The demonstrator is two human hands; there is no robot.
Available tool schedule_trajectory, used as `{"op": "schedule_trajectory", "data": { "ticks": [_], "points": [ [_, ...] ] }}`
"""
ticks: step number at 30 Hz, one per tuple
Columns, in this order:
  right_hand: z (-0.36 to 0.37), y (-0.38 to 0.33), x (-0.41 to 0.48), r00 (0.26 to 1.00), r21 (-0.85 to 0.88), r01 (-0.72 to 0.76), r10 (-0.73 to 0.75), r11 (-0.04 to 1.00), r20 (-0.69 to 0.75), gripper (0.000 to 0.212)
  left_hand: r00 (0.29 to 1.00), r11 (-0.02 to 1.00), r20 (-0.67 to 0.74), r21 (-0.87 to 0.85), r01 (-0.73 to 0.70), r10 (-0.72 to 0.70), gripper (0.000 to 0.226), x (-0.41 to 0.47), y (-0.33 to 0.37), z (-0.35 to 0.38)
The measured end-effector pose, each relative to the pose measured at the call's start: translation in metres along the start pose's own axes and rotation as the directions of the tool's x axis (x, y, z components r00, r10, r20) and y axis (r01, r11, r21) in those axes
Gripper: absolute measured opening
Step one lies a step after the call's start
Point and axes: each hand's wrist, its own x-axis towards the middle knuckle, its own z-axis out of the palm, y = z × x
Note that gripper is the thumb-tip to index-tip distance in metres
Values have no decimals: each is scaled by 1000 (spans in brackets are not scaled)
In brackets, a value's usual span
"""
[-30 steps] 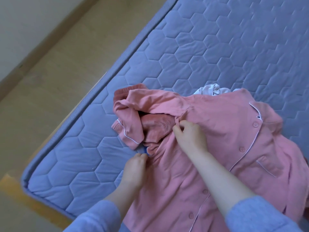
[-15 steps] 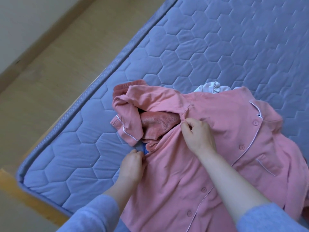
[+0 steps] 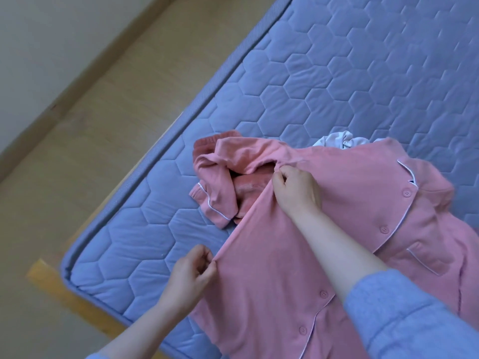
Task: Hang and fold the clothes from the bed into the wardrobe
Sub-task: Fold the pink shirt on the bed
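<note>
**Taut edge, tangled sleeve**

Our left hand (image 3: 193,270) pinched the shirt's (image 3: 272,268) side edge low down, and our right hand (image 3: 295,190) pinched the same edge up by the armpit. The shirt lay buttoned, front up, on the mattress (image 3: 337,86) near its corner. We judged that a hard pull leftward could slide it off onto the floor (image 3: 103,125). Beyond, the sleeve (image 3: 217,203) sat bunched over a pink cloth (image 3: 246,186), so a fold might trap both. A white cloth (image 3: 337,141) poked out farther back.

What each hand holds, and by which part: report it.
Both hands pinch the pink button-front pyjama shirt with white piping: left hand on its side edge, lower down; right hand on the same edge near the sleeve.
</note>
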Motion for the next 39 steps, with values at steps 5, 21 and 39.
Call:
{"op": "schedule_trajectory", "data": {
  "ticks": [5, 21, 39],
  "points": [
    [27, -3, 5, 984, -73, -79, 89, 994, 153, 29, 992, 996, 100, 53, 71, -76, 13, 4, -11, 10],
    [45, 9, -113, 997, 151, -8, -5, 989, 83, 50, 956, 956, 206, 250, 156, -210, 30, -48, -42, -37],
    [27, 65, -201, 970, 170, -229, 209, 958, 125, 38, 986, 888, -21, 431, 159, -166, 16, -42, -2, -1]
  ]
}}
